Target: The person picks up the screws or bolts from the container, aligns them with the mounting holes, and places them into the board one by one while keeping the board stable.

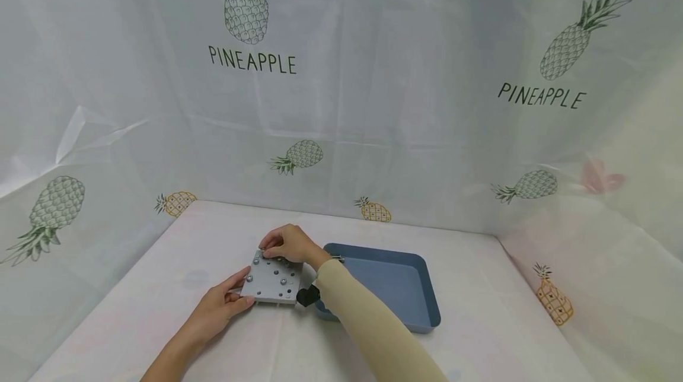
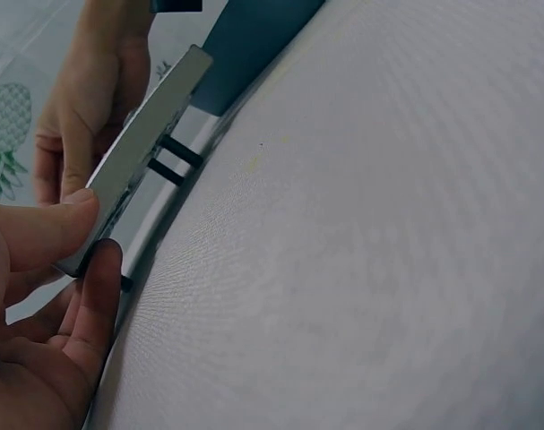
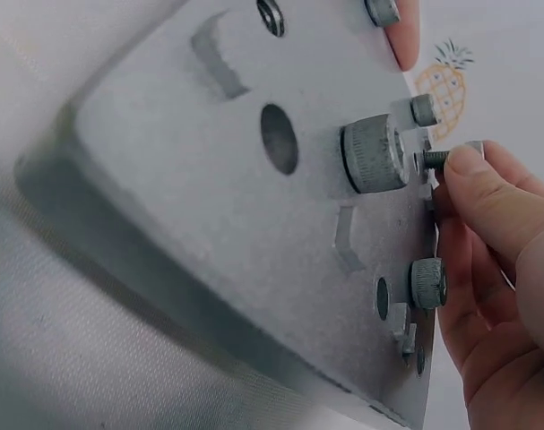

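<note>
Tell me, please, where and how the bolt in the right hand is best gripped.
Pinch the bolt by its head end, probably from above the metal plate: its visible thread points toward the plate's face and should stay free.

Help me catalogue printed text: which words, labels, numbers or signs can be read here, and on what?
"PINEAPPLE", on the hanging sheet, below the upper-left pineapple drawing.
"PINEAPPLE", on the sheet, below the upper-right pineapple drawing.
Metal plate, bolts and tray: no readable text.
</note>
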`<state>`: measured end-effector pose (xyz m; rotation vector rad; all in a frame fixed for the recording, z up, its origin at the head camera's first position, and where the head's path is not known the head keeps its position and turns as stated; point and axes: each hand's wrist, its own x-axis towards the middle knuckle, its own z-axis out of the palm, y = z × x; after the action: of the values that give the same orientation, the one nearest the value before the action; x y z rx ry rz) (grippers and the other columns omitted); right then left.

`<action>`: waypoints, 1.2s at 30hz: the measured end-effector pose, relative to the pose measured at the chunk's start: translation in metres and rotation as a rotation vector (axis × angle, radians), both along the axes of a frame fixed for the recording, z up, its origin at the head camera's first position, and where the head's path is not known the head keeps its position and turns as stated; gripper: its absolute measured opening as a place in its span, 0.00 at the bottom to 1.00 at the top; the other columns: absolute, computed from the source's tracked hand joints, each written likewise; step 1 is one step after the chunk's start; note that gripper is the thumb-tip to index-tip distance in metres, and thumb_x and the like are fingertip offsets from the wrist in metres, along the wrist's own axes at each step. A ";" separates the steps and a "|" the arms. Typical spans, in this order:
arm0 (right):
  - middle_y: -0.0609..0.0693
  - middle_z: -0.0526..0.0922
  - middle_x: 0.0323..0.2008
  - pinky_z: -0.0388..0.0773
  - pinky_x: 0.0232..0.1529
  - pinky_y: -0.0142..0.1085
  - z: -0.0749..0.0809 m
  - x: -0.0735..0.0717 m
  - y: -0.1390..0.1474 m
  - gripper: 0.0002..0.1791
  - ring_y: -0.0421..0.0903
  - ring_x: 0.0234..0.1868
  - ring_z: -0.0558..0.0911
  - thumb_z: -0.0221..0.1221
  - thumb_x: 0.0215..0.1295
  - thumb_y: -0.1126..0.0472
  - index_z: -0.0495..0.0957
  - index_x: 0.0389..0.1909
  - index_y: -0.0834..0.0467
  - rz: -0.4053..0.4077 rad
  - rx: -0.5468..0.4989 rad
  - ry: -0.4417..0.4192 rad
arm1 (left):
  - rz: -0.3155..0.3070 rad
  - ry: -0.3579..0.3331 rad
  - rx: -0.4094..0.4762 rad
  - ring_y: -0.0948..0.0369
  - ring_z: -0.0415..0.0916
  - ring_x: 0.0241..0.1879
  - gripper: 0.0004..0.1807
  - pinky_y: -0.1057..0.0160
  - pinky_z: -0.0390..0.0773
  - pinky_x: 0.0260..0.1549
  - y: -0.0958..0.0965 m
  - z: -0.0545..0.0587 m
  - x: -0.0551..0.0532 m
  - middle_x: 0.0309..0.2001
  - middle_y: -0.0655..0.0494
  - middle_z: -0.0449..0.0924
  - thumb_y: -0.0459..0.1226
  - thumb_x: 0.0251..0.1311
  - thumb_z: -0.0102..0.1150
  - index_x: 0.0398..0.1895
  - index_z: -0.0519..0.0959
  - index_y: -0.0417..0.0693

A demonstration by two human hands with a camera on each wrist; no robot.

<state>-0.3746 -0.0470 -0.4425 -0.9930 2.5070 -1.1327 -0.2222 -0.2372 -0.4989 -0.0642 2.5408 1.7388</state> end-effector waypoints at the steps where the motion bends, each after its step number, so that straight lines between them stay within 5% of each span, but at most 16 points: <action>1: 0.36 0.88 0.34 0.77 0.39 0.26 0.000 0.000 0.000 0.05 0.32 0.34 0.82 0.70 0.70 0.59 0.91 0.44 0.50 0.000 0.006 0.005 | -0.001 0.000 0.002 0.59 0.79 0.49 0.43 0.69 0.78 0.44 0.000 0.000 0.000 0.73 0.33 0.69 0.40 0.68 0.72 0.83 0.63 0.46; 15: 0.37 0.87 0.33 0.77 0.39 0.26 0.001 0.006 -0.002 0.05 0.33 0.33 0.80 0.71 0.69 0.60 0.91 0.43 0.50 -0.024 0.045 0.019 | -0.003 0.001 -0.002 0.59 0.81 0.50 0.43 0.69 0.79 0.45 0.002 0.001 0.000 0.73 0.32 0.69 0.38 0.69 0.71 0.83 0.62 0.44; 21: 0.40 0.90 0.40 0.77 0.43 0.25 0.007 0.008 0.004 0.10 0.31 0.36 0.81 0.71 0.69 0.60 0.90 0.50 0.52 0.030 0.060 0.026 | -0.002 0.001 -0.006 0.60 0.81 0.49 0.43 0.69 0.79 0.45 0.002 0.001 0.000 0.73 0.33 0.69 0.39 0.69 0.71 0.83 0.62 0.45; 36: 0.50 0.87 0.56 0.81 0.53 0.29 0.047 0.004 0.086 0.18 0.37 0.51 0.85 0.69 0.72 0.61 0.85 0.61 0.50 0.091 0.072 0.126 | 0.011 -0.015 -0.032 0.57 0.76 0.49 0.44 0.69 0.78 0.45 0.002 0.001 0.000 0.74 0.34 0.68 0.40 0.68 0.72 0.83 0.62 0.49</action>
<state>-0.3707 0.0392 -0.3959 -1.1800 2.5498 -0.9754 -0.2220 -0.2349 -0.4982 -0.0925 2.5632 1.6952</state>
